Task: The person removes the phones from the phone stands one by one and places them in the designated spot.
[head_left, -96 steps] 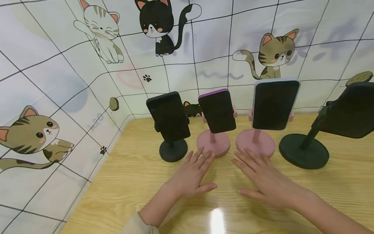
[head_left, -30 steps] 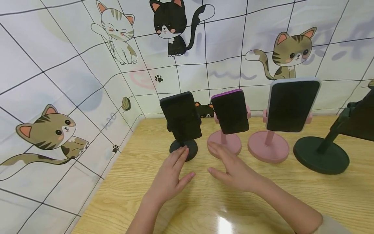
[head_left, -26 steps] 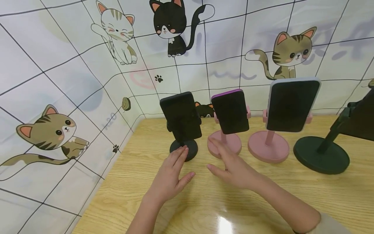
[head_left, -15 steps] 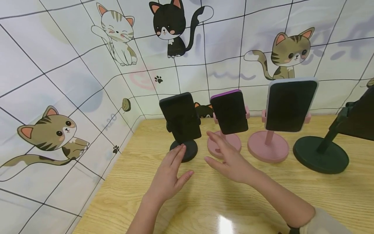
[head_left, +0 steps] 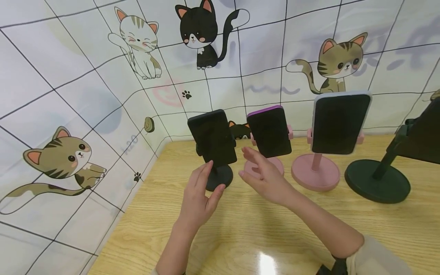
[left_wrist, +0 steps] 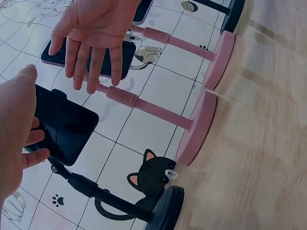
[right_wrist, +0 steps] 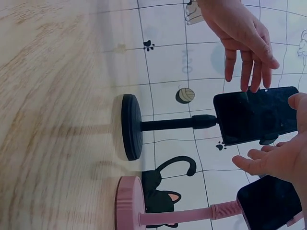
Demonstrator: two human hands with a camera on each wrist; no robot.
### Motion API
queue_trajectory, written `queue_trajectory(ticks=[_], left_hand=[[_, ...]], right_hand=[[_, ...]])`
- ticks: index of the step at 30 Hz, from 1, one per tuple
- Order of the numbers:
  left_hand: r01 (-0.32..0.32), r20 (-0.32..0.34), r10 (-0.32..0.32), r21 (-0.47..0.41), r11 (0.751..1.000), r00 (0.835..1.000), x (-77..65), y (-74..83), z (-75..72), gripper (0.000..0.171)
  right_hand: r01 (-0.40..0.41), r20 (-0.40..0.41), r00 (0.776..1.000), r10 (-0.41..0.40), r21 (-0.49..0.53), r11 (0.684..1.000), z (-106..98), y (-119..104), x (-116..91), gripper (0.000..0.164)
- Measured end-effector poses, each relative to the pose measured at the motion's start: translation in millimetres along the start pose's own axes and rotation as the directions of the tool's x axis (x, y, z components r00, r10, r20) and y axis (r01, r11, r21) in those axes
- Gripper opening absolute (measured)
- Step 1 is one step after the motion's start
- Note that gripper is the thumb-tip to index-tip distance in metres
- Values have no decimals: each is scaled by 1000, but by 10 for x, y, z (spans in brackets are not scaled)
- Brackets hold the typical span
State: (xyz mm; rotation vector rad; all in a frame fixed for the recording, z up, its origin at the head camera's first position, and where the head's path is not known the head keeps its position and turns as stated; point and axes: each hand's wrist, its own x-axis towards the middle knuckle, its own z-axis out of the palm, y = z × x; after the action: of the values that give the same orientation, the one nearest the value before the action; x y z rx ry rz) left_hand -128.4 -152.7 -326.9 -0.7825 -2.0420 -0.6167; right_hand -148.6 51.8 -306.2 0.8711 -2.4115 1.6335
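Observation:
A black phone [head_left: 213,139] leans in a black stand whose round base [head_left: 223,178] sits on the table. My left hand [head_left: 196,198] is raised in front of that stand, fingers loosely extended, holding nothing. My right hand [head_left: 269,181] hovers on the phone's right side, palm turned toward it, fingers apart and holding nothing; it hides part of the pink base [head_left: 275,165] behind it. The right wrist view has both hands near the black phone [right_wrist: 256,117], left hand [right_wrist: 244,38] and right hand [right_wrist: 283,160]. A purple-edged phone [head_left: 269,131] stands in the pink holder.
Farther right stand a white-edged phone [head_left: 340,124] on a second pink stand [head_left: 315,173] and a dark device [head_left: 424,133] on a dark green stand [head_left: 378,181], cut by the frame edge. Cat-printed cloth [head_left: 261,49] backs the wooden table [head_left: 240,240] and covers the left side.
Both hands have shifted from the pink bases to the black stand, the view turning left. In the last second they have risen off the table toward the black phone. The stands have stayed put.

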Motion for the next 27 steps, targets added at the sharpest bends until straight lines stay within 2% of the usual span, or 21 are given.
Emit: queue_trajectory(ticks=[4,8,15,19,23,27], left_hand=[[62,-73,-61,5,998,995,38,13,7,54],[154,-130,-157,-27,988,979,69,8,12,50],[241,-147,-247,-61,969,958,112,-20,-1,40],[306,-164,-318,-92,948,934,140,-17,-27,32],[364,-172,-379,-115,924,909,156,-22,-52,31],[388,-171,-410,-146,910,896,175,-57,-56,33]], right_hand=[[-15,-6,1000,15,29,999,-2,-18,31,60],[-25,-8,1000,25,49,998,2,-32,61,61],[-20,-30,999,24,119,993,-6,-53,98,61],[-19,-40,999,24,130,991,-1,-61,123,59],[-22,-36,999,26,126,992,15,-68,148,60],[-22,-37,999,26,116,993,41,-75,175,60]])
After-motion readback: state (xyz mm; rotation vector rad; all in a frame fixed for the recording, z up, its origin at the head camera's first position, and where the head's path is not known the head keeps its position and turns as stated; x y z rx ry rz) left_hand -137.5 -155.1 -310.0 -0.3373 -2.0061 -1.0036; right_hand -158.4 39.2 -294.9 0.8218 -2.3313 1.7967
